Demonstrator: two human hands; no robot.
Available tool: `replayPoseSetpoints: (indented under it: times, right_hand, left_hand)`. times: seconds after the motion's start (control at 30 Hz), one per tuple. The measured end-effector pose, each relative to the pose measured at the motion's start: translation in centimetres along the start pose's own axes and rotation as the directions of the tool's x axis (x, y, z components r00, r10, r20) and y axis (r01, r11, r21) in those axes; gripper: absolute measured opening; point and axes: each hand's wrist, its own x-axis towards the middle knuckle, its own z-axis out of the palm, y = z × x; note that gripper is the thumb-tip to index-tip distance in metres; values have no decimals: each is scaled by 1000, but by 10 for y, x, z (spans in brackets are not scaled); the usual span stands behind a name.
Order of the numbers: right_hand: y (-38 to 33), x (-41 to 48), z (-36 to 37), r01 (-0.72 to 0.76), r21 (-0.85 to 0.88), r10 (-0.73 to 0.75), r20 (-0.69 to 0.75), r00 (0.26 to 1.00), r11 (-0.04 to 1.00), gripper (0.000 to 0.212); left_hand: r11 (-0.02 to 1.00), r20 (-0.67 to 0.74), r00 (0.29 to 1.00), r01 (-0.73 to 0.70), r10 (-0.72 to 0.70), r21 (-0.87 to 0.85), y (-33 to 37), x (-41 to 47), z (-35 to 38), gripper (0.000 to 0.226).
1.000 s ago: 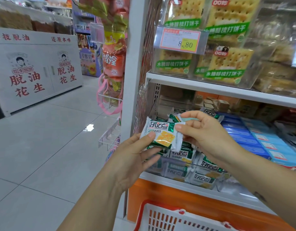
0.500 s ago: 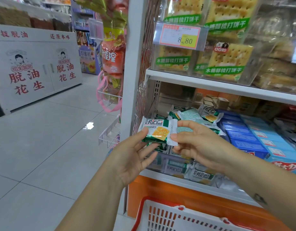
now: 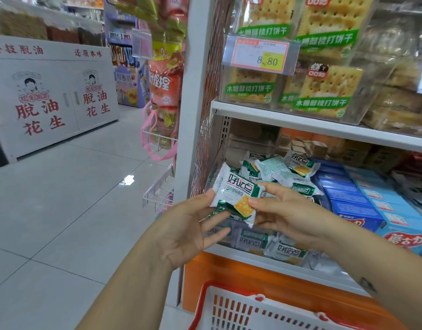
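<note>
Cracker packet (image 3: 233, 194) between left hand (image 3: 186, 231) and right hand (image 3: 284, 215), underside seemingly hidden

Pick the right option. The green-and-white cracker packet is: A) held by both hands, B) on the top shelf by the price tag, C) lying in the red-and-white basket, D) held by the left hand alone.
A: the left hand and the right hand each pinch one end of the cracker packet, which is not in the basket.
</note>
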Motion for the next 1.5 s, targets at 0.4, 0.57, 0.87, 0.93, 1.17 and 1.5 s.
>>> replayPoseSetpoints:
  times: [0.4,0.57,0.87,0.93,1.17,1.5]
  right_hand:
    - [5,-10,2,497,-803,-642,196,741,328,32]
    - [3,-11,8,408,-433,-468,-37,883,804,34]
    - [12,2,3,249,-61,-256,-232,938,967,16]
    - [13,1,4,257,-141,-286,-253,924,956,16]
    - [13,-10,11,419,-866,-476,257,841,272,35]
    - [-21,12,-3,370,-827,-452,161,877,424,25]
  left_hand:
    - [985,-33,988,-151,154,81,-2,5,2,35]
    - [929,-16,943,-325,333,177,-3,9,-1,58]
    - [836,94,906,-419,414,355,-6,13,-3,47]
    - [818,58,910,-396,411,417,-7,12,-1,42]
    - [876,-140,955,-173,261,450,-12,17,-5,19]
    - [897,-210,934,-186,288,400,3,13,-15,15]
